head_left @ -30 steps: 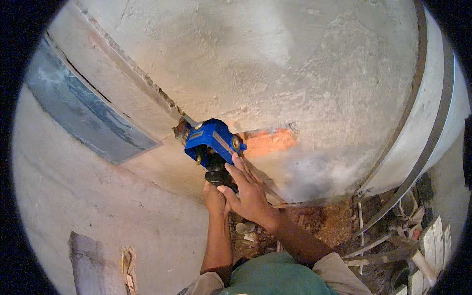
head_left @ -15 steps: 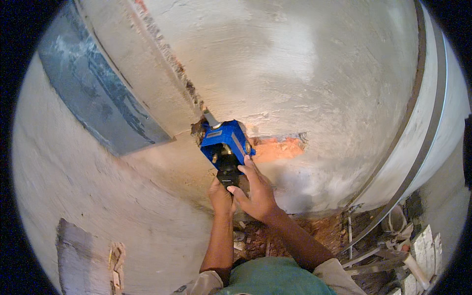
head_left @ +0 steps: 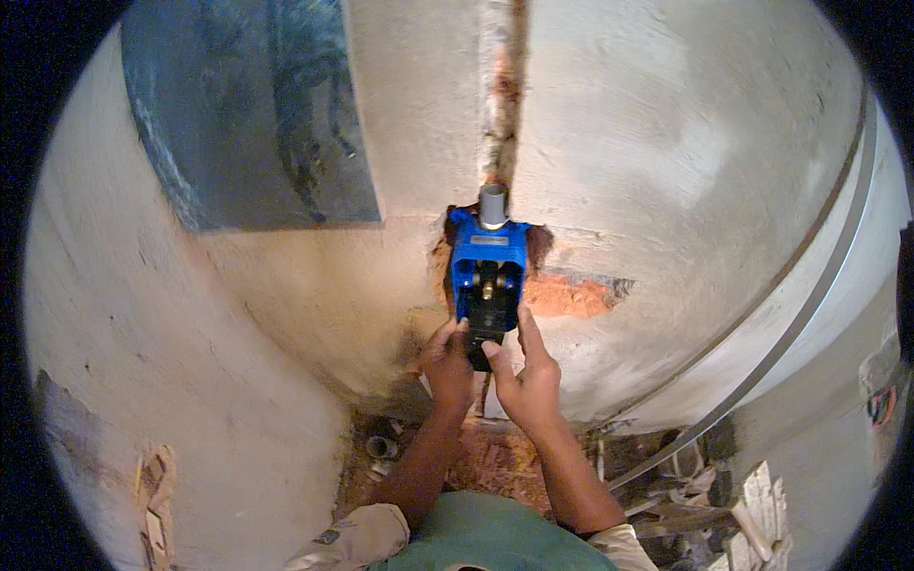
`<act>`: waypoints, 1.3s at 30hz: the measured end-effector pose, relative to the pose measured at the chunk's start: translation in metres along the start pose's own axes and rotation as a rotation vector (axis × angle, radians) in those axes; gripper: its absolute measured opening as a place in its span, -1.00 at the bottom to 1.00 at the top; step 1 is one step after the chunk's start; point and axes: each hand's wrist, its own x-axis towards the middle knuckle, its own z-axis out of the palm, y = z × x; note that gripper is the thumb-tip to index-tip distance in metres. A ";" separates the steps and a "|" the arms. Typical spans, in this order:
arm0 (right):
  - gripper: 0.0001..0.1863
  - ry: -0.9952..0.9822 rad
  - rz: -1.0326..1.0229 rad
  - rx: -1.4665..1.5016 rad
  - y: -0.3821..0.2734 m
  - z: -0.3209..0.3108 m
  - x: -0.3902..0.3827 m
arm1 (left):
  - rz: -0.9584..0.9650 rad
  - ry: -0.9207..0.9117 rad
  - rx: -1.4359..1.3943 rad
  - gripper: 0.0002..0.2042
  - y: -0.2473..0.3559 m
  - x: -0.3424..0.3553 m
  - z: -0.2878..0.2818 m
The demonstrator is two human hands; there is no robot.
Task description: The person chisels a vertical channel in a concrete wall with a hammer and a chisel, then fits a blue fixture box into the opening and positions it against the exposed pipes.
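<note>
A blue housing (head_left: 490, 243) with brass fittings and a black block (head_left: 486, 338) at its lower end sits upright in a rough wall cavity. A short grey pipe (head_left: 492, 204) rises from its top into a vertical chased channel (head_left: 501, 105). My left hand (head_left: 447, 376) grips the lower left, fingers curled and partly hidden behind it. My right hand (head_left: 528, 385) holds the right side, thumb on the black block and fingers along the blue edge.
An exposed brick patch (head_left: 571, 295) lies right of the cavity; a dark panel (head_left: 248, 105) is at upper left. A long curved-looking strip (head_left: 800, 309) runs down the right. Rubble (head_left: 500, 455), a short tube (head_left: 381, 447) and broken boards (head_left: 757, 490) lie below.
The view has swung so the channel and housing now stand vertical. The housing appears more upright and further right in view, with both hands still on it.
</note>
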 end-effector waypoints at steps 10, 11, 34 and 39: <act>-0.40 0.010 -0.070 -0.162 0.003 0.022 0.002 | 0.039 -0.012 -0.024 -0.84 0.003 0.004 -0.003; -0.40 0.011 -0.067 -0.166 0.004 0.024 0.002 | 0.038 -0.019 0.000 -0.84 0.009 0.003 -0.004; -0.44 -0.004 0.059 -0.087 -0.019 0.039 0.003 | 0.048 0.042 -0.250 -0.87 -0.008 0.007 -0.003; -0.45 0.070 0.036 0.066 -0.032 0.032 0.024 | 0.018 0.031 -0.234 -0.87 -0.003 0.004 -0.002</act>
